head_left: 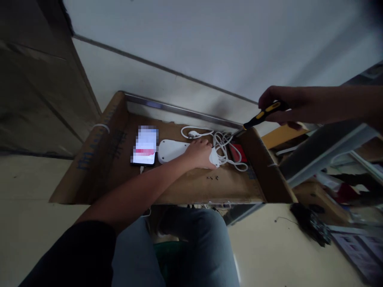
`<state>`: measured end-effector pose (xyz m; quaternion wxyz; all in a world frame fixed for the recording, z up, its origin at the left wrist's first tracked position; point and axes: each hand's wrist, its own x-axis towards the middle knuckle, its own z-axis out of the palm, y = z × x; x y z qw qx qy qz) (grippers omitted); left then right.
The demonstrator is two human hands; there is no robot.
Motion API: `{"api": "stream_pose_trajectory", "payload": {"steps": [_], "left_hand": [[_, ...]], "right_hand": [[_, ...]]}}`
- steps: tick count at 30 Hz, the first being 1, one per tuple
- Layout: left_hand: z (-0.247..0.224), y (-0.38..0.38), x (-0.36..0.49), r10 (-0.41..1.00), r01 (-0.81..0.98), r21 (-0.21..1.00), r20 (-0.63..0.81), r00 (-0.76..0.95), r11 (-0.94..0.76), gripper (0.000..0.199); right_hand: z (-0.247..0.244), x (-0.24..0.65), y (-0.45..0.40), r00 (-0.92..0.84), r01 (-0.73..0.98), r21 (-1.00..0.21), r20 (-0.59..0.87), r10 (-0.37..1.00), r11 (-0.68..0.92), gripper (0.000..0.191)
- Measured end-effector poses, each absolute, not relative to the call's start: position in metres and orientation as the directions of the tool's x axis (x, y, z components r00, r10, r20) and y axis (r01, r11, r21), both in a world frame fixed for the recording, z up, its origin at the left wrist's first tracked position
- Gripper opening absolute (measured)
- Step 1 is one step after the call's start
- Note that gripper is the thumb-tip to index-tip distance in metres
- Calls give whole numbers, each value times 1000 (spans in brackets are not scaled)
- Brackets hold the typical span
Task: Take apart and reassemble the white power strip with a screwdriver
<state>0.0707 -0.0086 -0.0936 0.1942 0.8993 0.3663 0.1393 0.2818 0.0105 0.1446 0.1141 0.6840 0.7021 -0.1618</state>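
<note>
My left hand (199,153) grips a white power strip (170,150) near its right end, pressing it down on a flattened cardboard box (185,187). My right hand (281,105) is raised at the right, shut around the handle of a yellow-and-black screwdriver (263,114), whose shaft points left and down toward the box's far corner. A tangled white cable (223,145) with a plug lies just beyond my left hand. Several small screws (212,177) sit on the cardboard just below it. A smartphone (145,145) with a lit, blurred screen lies left of the strip.
A red object (237,153) lies partly under the cable. A metal strip (179,109) runs along the box's far edge by a white wall. Cluttered shelves (353,175) stand at the right, a dark bundle (311,225) lies on the tiled floor, and my knees show below.
</note>
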Motion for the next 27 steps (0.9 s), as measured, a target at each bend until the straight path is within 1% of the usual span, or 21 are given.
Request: {"api": "stream_pose_trajectory", "payload": {"steps": [1, 2, 4, 5, 6, 7, 8, 9, 10, 11, 12, 13, 15, 17, 18, 19, 20, 22, 24, 25, 27], "left_hand": [[-94, -9, 71, 710, 602, 449, 110, 695, -660, 78], [-94, -9, 70, 707, 601, 447, 112, 698, -663, 77], [-94, -9, 70, 702, 597, 442, 117, 702, -670, 77], [-95, -9, 70, 701, 595, 441, 118, 704, -672, 77], [-94, -8, 69, 699, 594, 441, 117, 705, -673, 78], [-94, -8, 69, 697, 593, 442, 114, 707, -673, 79], [-93, -7, 68, 696, 591, 443, 110, 710, -674, 79], [-93, -7, 67, 694, 591, 445, 103, 712, -673, 78], [-92, -6, 66, 693, 592, 446, 95, 715, -672, 79], [-91, -5, 66, 692, 592, 448, 89, 716, -670, 79], [-91, -5, 65, 690, 590, 450, 87, 718, -670, 80], [-91, -4, 64, 688, 586, 454, 88, 721, -672, 81], [-91, -4, 64, 683, 573, 463, 101, 724, -676, 81], [-93, -4, 64, 685, 568, 474, 111, 720, -673, 81], [-93, -5, 64, 690, 570, 478, 111, 715, -668, 82], [-93, -6, 64, 695, 576, 481, 105, 711, -661, 83], [-93, -6, 64, 698, 580, 482, 98, 709, -657, 83], [-91, -8, 65, 702, 588, 485, 80, 708, -648, 84], [-87, -9, 66, 708, 600, 488, 55, 704, -634, 84], [-85, -9, 67, 714, 612, 488, 33, 699, -622, 83], [-81, -10, 68, 723, 636, 488, -14, 691, -598, 84]], "right_hand": [[144, 278, 10, -12, 998, -62, -358, 934, -11, 64], [143, 272, 9, 63, 998, -9, -326, 943, -69, 55], [138, 256, 3, 203, 972, 152, -138, 969, -182, 40], [134, 250, 0, 187, 968, 182, -67, 980, -172, 39], [129, 246, -3, 126, 987, 104, -17, 992, -124, 39], [124, 245, -5, 35, 998, -46, 7, 999, -35, 41], [117, 246, -7, -69, 964, -257, 33, 997, 75, 43], [109, 248, -8, -165, 861, -476, 72, 984, 179, 46], [101, 250, -8, -231, 716, -654, 108, 967, 244, 47], [93, 252, -8, -246, 591, -762, 143, 959, 265, 49], [85, 252, -8, -249, 499, -827, 150, 957, 260, 51], [77, 251, -6, -247, 433, -863, 164, 955, 260, 53], [63, 243, -2, -217, 366, -881, 231, 948, 299, 53], [53, 232, 4, -141, 346, -850, 371, 918, 397, 51], [50, 226, 7, -83, 354, -821, 450, 889, 448, 46], [48, 223, 10, -74, 364, -799, 488, 870, 479, 39], [46, 221, 13, -93, 361, -801, 478, 873, 477, 36], [45, 223, 19, -201, 354, -805, 432, 879, 477, 38], [44, 231, 25, -286, 322, -789, 446, 848, 523, 40], [44, 235, 29, -289, 332, -773, 463, 838, 541, 40], [44, 242, 33, -213, 418, -754, 461, 862, 507, 43]]}}
